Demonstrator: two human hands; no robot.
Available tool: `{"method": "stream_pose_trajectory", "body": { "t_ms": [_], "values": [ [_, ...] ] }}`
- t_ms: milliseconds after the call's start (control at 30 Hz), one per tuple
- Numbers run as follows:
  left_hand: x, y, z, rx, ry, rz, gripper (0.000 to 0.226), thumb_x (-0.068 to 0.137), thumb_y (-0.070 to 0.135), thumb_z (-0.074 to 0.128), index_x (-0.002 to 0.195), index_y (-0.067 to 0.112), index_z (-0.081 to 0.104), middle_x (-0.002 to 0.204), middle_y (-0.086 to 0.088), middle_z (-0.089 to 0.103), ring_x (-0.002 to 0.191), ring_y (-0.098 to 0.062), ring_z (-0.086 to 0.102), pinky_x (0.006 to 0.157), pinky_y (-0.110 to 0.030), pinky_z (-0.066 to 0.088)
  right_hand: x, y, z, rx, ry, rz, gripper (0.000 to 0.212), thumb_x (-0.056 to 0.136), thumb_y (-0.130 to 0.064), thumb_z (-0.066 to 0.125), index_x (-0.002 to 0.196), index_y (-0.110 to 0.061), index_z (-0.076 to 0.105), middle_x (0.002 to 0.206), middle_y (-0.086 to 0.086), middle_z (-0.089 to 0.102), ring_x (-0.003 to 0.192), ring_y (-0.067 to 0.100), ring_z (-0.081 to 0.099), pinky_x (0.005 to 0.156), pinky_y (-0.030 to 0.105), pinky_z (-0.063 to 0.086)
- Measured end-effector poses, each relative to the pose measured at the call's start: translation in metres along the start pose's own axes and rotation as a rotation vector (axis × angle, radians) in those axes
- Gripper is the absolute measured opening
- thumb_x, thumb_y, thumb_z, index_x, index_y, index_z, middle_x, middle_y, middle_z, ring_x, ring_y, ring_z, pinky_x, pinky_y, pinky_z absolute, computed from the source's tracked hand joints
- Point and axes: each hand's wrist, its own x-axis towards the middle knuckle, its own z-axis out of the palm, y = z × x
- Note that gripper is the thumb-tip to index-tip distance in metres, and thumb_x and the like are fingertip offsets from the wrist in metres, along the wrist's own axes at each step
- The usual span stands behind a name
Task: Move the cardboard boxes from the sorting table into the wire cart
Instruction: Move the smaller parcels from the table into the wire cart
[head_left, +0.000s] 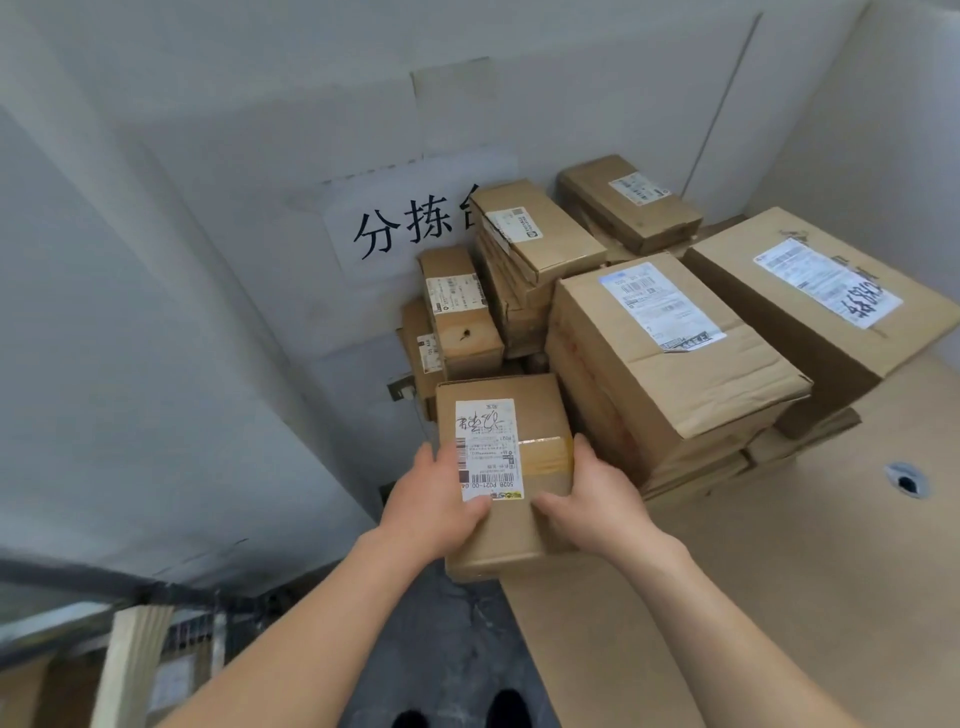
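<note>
Grey panel walls are seen meeting in a corner behind the counter (779, 597), whose brown board top is loaded with a pile of cardboard boxes (675, 364); a paper sign (410, 228) is taped to the wall behind them. At the counter's near left corner a small box (511, 415) is clamped between both hands. The left hand (431, 499) is curled round its left side with the thumb laid over the shipping label, and the right hand (597, 499) is wrapped round its right side, thumb on top beside the tape band. Part of the box is seen out past the counter's edge, over the dark floor (441, 649); whether its base rests on the counter cannot be told. Stiff, dry, sealed cardboard is shown, so a firm, non-slip hold is judged likely, and a modest weight is suggested by its build. The opposite side faces are judged the best place to be gripped. The wire cart (171, 613) is glimpsed low on the left, near the counter.
</note>
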Motion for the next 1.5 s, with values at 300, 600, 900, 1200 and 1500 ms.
{"method": "stream_pose_trajectory", "body": {
  "t_ms": [300,600,900,1200,1500],
  "values": [
    [-0.015,-0.005,0.021,-0.135,0.032,-0.063,0.072,0.079,0.040,0.070,0.143,0.029,0.039,0.127,-0.001,0.055,0.115,-0.020,0.053,0.093,-0.032,0.046,-0.006,-0.002,0.014,0.129,0.029,-0.034,0.069,0.073,-0.052,0.077,0.128,-0.025,0.044,0.115,-0.002,0.070,0.107,0.026,0.066,0.077,0.032,0.049],
    [-0.071,-0.042,0.015,-0.189,0.147,-0.074,0.063,0.077,0.041,0.069,0.134,0.032,0.045,0.123,0.006,0.060,0.114,-0.017,0.053,0.092,-0.035,0.048,-0.053,-0.028,0.040,0.068,0.051,-0.112,0.070,0.074,-0.052,0.076,0.127,-0.024,0.041,0.112,0.002,0.068,0.105,0.029,0.064,0.072,0.032,0.040],
    [-0.205,-0.128,-0.017,-0.346,0.406,-0.213,0.055,0.074,0.040,0.078,0.119,0.028,0.050,0.115,0.007,0.065,0.107,-0.018,0.061,0.090,-0.038,0.050,-0.159,-0.102,0.094,0.046,0.053,-0.326,0.073,0.076,-0.049,0.078,0.135,-0.028,0.039,0.101,-0.006,0.062,0.087,0.021,0.055,0.066,0.029,0.039],
    [-0.384,-0.228,-0.046,-0.397,0.678,-0.412,0.048,0.072,0.035,0.081,0.110,0.026,0.053,0.108,0.007,0.063,0.102,-0.017,0.060,0.080,-0.031,0.045,-0.293,-0.198,0.171,0.066,-0.078,-0.612,0.071,0.076,-0.046,0.078,0.135,-0.031,0.041,0.102,-0.013,0.062,0.096,0.018,0.062,0.082,0.032,0.046],
    [-0.520,-0.300,-0.042,-0.425,0.884,-0.657,0.048,0.070,0.035,0.083,0.108,0.026,0.055,0.104,0.008,0.058,0.096,-0.011,0.054,0.070,-0.023,0.039,-0.385,-0.272,0.247,-0.012,-0.258,-0.844,0.048,0.072,-0.048,0.079,0.110,-0.034,0.053,0.095,-0.017,0.067,0.091,0.016,0.065,0.081,0.034,0.051]
  ]
}}
